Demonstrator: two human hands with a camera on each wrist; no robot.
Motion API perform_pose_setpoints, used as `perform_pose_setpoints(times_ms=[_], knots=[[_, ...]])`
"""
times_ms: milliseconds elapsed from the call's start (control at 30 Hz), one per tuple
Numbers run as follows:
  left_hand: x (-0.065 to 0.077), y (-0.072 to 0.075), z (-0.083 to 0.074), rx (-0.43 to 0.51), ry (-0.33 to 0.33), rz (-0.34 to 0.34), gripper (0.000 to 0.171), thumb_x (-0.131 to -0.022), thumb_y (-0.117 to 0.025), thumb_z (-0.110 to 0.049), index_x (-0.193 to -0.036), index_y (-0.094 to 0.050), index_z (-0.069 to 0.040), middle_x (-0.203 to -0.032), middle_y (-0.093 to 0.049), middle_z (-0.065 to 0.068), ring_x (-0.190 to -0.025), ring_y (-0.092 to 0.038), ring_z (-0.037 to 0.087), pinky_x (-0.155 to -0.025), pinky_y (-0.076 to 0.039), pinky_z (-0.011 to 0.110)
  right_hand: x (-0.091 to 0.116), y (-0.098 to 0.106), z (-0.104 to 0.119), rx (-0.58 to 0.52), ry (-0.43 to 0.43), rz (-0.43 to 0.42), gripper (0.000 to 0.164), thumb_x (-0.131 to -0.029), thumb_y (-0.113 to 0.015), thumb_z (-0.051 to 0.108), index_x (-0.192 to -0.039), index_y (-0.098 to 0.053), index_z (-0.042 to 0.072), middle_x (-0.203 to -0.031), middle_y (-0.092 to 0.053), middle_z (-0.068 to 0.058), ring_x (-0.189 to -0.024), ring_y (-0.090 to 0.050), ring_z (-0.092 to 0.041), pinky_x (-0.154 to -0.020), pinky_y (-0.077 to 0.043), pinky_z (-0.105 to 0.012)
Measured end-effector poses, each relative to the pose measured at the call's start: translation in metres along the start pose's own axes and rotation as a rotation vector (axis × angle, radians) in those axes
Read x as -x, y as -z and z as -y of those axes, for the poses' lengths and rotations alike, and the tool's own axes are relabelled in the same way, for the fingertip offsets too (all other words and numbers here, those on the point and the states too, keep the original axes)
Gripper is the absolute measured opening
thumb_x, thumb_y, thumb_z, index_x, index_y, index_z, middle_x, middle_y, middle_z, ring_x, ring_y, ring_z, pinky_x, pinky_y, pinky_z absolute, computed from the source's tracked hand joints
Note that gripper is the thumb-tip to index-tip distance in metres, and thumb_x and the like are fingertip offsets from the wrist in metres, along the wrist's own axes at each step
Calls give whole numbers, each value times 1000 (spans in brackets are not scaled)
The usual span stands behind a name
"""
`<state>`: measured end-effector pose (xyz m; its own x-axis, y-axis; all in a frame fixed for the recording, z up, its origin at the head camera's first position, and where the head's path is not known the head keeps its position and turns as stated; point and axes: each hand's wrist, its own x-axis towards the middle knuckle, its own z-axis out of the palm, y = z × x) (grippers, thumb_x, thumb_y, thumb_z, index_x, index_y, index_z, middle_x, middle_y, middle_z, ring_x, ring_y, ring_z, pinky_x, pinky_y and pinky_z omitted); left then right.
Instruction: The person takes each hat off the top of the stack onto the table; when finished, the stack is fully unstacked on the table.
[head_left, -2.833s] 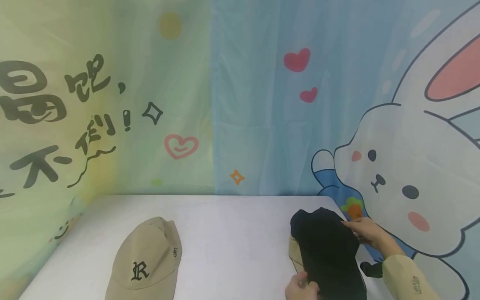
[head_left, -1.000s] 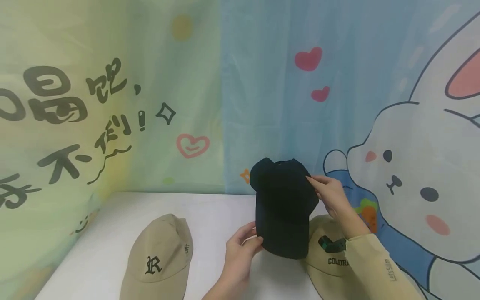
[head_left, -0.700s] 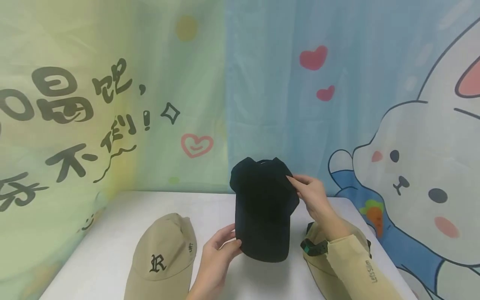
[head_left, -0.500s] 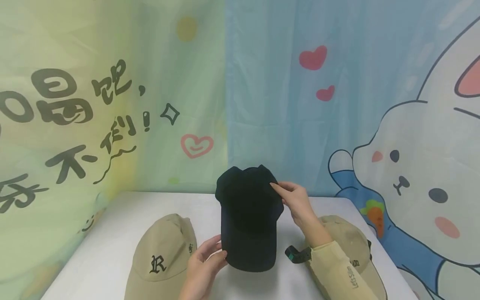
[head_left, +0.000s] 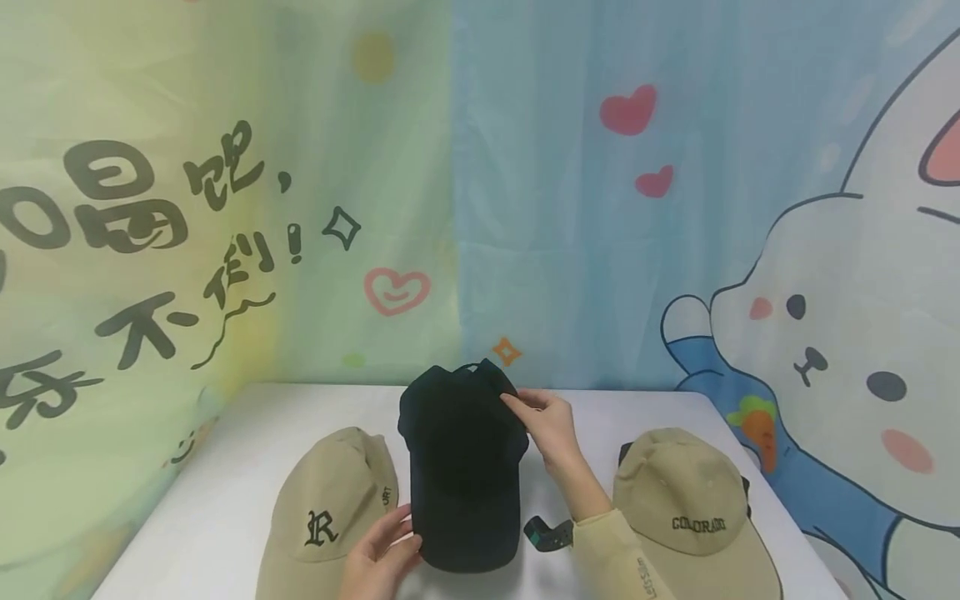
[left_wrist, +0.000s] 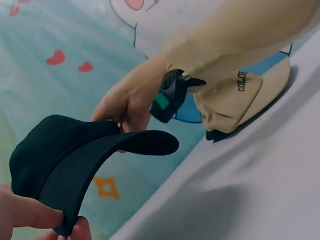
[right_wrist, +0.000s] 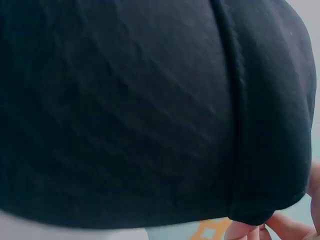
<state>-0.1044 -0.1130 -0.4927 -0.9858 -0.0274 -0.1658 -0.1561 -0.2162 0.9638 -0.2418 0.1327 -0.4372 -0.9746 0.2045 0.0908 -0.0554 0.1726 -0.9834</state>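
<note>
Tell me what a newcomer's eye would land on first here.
Probably the large cartoon rabbit, on the right of the backdrop. Next, the black baseball cap held up over the white table, between a beige "R" cap on the left and a beige COLORADO cap on the right.

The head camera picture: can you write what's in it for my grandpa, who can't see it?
A person's left grip and right grip hold a black cap over a white table. A tan cap marked R lies on the left, a tan cap marked COLORADO on the right. Behind hangs a cartoon backdrop with a white bunny.
</note>
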Motion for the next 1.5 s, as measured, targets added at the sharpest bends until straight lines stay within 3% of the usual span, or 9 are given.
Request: perform_pose_setpoints(times_ms=[333,633,800,1067,1300,1500], knots=[[4,22,19,-130,14,-102,55,-86,-71,-13,-131,-54,13,-119,-62,30,-102,-65,29,-82,-59,40,11,-29,-25,32,-14,-45,35,-84,-81,33,-103,-75,4,-98,-67,-7,-97,-59,-24,-79,-54,-35],[4,29,17,-194,74,-43,63,-90,-70,-21,-134,-47,18,-122,-61,29,-107,-65,33,-84,-58,40,17,-30,-41,83,-11,-69,44,-83,-80,39,-106,-73,2,-94,-68,-7,-81,-63,-19,-67,-54,-27],[3,33,18,-222,94,-7,65,-90,-71,-24,-134,-47,17,-123,-61,29,-107,-65,33,-86,-58,41,16,-31,-47,95,-29,-72,43,-84,-80,39,-105,-73,2,-95,-68,-8,-81,-63,-19,-68,-54,-27],[3,37,19,-353,113,73,73,-88,-74,-33,-137,-46,14,-123,-61,27,-108,-64,38,-85,-57,47,18,-34,-54,116,-53,-65,41,-85,-79,35,-105,-72,0,-95,-69,-9,-87,-64,-23,-72,-56,-32],[6,31,19,-480,126,51,74,-87,-74,-31,-134,-45,17,-127,-52,38,-110,-57,53,-84,-55,58,18,-36,-61,147,-66,-50,40,-85,-79,33,-104,-72,-2,-93,-69,-9,-87,-64,-23,-75,-57,-35],[8,27,17,-545,197,54,77,-87,-75,-32,-135,-42,18,-124,-52,41,-110,-55,56,-82,-54,60,18,-38,-66,171,-77,-28,42,-85,-79,33,-105,-71,-4,-92,-69,-10,-85,-65,-24,-73,-57,-35]])
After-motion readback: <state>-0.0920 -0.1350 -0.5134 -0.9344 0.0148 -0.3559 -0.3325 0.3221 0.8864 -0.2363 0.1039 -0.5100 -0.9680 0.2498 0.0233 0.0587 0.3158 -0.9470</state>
